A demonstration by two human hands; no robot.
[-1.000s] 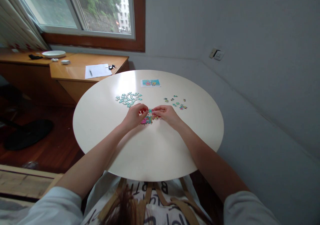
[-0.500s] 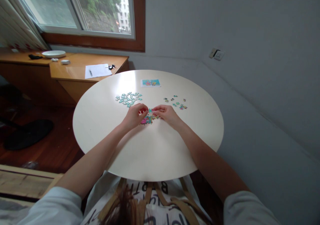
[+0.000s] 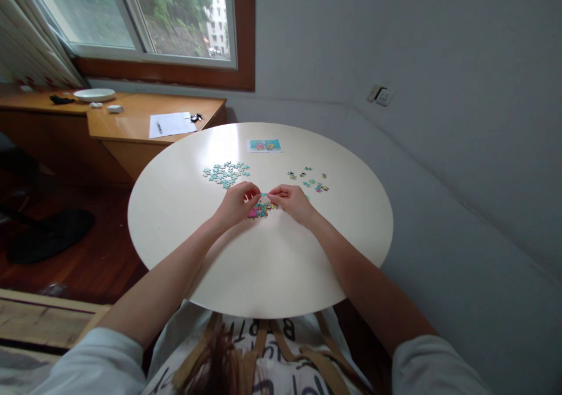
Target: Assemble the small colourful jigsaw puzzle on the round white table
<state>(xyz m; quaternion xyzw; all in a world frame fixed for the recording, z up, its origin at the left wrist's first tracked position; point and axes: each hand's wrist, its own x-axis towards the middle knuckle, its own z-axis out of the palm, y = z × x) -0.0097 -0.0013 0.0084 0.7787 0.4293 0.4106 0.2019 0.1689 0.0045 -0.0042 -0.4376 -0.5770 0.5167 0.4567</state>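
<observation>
On the round white table a small joined patch of jigsaw pieces, pink and teal, lies between my two hands. My left hand rests on the patch's left side with fingers curled in a pinch. From the right, my right hand meets it, fingertips pressed together at a teal piece on the patch's far edge. A heap of loose teal pieces lies behind my left hand. Several scattered pieces lie behind my right hand. A small picture card sits at the table's far side.
A wooden desk stands left of the table under the window, with a sheet of paper and a white plate on it. A grey wall with a socket runs along the right. A dark chair base is on the floor at left.
Both hands stay at the joined patch; the fingertips have shifted very slightly. Nothing else on the table has moved.
</observation>
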